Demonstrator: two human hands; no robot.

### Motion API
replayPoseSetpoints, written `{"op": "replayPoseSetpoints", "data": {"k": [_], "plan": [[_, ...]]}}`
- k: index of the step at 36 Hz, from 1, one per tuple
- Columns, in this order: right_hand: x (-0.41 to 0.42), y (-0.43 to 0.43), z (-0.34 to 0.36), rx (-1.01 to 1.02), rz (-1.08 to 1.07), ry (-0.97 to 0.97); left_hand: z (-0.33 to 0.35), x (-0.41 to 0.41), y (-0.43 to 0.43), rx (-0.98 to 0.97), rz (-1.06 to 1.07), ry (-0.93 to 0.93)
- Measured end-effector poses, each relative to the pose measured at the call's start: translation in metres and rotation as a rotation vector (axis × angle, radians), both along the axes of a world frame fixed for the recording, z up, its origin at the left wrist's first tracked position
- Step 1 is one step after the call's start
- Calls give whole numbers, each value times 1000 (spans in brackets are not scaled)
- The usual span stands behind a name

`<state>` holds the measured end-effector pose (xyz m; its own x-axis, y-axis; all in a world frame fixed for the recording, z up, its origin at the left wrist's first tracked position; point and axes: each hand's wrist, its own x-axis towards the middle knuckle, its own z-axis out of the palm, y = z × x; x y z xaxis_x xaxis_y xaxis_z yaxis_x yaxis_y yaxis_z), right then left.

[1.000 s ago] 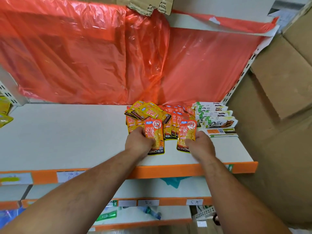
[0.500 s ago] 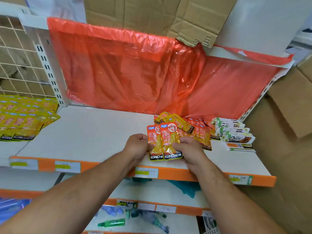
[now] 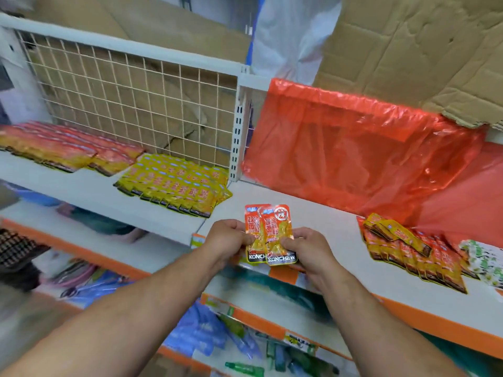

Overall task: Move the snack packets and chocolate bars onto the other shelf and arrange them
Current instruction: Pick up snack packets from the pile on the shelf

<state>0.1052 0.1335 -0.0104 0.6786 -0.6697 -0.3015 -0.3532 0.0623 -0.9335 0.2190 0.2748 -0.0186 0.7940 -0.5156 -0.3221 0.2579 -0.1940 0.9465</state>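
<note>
KONCHEW snack packets, seemingly light, limp and slick, are pinched low at their sides by the left hand and the right hand.

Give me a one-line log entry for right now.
held: orange packets | left hand: grips them | right hand: grips them | source pile: right shelf | yellow packets: rows, left shelf

The person is working bare-armed: the left forearm and the right forearm are showing uncovered all the way down to the wrists, thick and sturdy, with fine hair lying along them. The left grip and the right grip are going bare as well, broad-backed, with short, stout fingers.
</note>
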Motion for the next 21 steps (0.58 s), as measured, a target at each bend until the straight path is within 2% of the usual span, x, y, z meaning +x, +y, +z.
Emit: {"op": "replayPoseSetpoints", "data": {"k": [10,14,21], "plan": [[102,95,3,20,187,-13,-5,77,113,18,202,-11],[149,117,0,77,267,-45,-5,108,142,36,295,-41],[242,139,-12,58,346,-76,-6,177,173,69,412,-56]]}}
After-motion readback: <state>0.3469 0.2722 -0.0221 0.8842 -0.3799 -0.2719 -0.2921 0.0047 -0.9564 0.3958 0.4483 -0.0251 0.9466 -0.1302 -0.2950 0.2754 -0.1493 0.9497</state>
